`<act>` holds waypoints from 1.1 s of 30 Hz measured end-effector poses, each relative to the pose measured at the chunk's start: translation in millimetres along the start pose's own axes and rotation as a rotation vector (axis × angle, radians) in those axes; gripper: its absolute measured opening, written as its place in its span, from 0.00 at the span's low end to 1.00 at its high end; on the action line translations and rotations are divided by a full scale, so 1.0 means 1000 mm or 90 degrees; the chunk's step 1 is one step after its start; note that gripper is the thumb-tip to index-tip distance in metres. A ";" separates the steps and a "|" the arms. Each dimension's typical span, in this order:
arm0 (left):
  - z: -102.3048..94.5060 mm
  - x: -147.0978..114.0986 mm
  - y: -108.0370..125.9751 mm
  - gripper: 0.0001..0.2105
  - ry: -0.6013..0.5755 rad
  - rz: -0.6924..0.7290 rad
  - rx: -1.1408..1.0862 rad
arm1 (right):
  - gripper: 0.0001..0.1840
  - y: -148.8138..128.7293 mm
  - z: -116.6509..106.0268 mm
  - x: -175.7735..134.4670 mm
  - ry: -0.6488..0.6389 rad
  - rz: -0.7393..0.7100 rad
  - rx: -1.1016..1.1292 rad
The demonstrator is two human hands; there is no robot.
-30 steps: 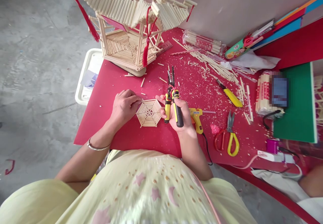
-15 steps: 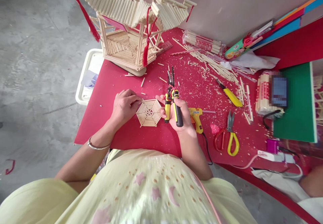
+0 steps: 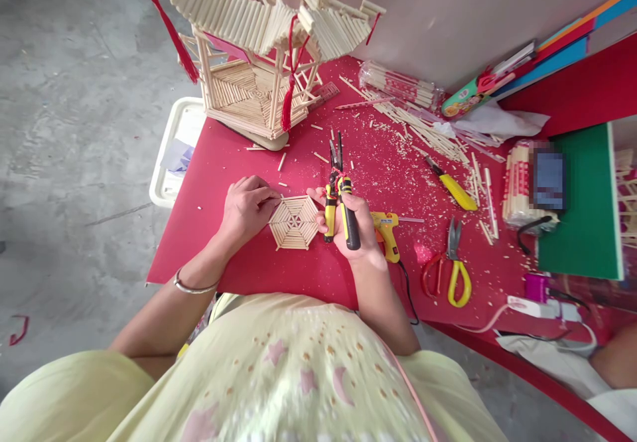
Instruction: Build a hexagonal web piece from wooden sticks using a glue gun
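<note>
A small hexagonal panel of wooden sticks (image 3: pixel 294 224) lies flat on the red tabletop (image 3: pixel 239 156), between my two hands. My left hand (image 3: pixel 247 208) is closed in a pinch at the panel's upper left corner. Whether it grips the panel's edge or a small piece there is hidden by the fingers. My right hand (image 3: pixel 365 229) is wrapped round the yellow and black handles of a pair of pliers (image 3: pixel 351 213). The pliers' jaws point away from me and stand slightly apart, with nothing between them. The right fingertips reach close to the panel's right edge.
A stick-built pavilion with red tassels (image 3: pixel 259 90) stands at the back left. On the right lie a yellow glue gun (image 3: pixel 389 235), scissors (image 3: pixel 454 259), a utility knife (image 3: pixel 455 190), loose sticks (image 3: pixel 423 127) and scattered scraps. A white tray (image 3: pixel 162 163) sits beyond the table's left edge.
</note>
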State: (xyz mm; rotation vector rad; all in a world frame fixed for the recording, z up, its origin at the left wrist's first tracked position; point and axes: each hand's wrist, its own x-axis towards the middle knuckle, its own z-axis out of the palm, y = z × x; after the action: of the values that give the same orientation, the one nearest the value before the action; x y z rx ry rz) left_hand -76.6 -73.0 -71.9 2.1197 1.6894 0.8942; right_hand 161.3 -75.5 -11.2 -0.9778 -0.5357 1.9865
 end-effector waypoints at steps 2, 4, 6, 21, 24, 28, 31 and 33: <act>0.000 0.000 0.001 0.11 0.001 0.003 -0.003 | 0.20 0.000 0.000 0.000 0.002 -0.001 -0.007; -0.001 0.000 0.002 0.10 0.001 0.002 -0.004 | 0.20 0.000 -0.001 0.000 0.003 -0.002 -0.015; -0.001 0.000 0.002 0.10 -0.002 -0.004 -0.005 | 0.20 0.001 -0.001 0.001 0.004 -0.002 -0.022; -0.030 0.013 0.040 0.07 0.117 -0.128 -0.287 | 0.43 -0.011 0.018 -0.049 -0.171 0.051 0.062; -0.036 0.022 0.058 0.08 0.130 -0.171 -0.422 | 0.43 0.000 0.014 -0.066 -0.140 0.009 -0.093; -0.041 0.032 0.083 0.10 0.140 -0.189 -0.543 | 0.41 0.010 0.012 -0.083 -0.018 -0.122 -0.467; -0.043 0.033 0.099 0.09 0.144 -0.173 -0.556 | 0.46 0.011 0.015 -0.090 0.017 -0.227 -0.588; -0.042 0.031 0.106 0.09 0.133 -0.152 -0.552 | 0.49 0.011 0.017 -0.091 0.018 -0.241 -0.612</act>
State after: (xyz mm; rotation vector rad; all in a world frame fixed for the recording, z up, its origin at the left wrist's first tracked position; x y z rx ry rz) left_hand -17.3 -78.5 30.2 1.2561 1.2432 1.4596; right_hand 173.8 -157.7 31.8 -1.3159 -1.6072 1.3319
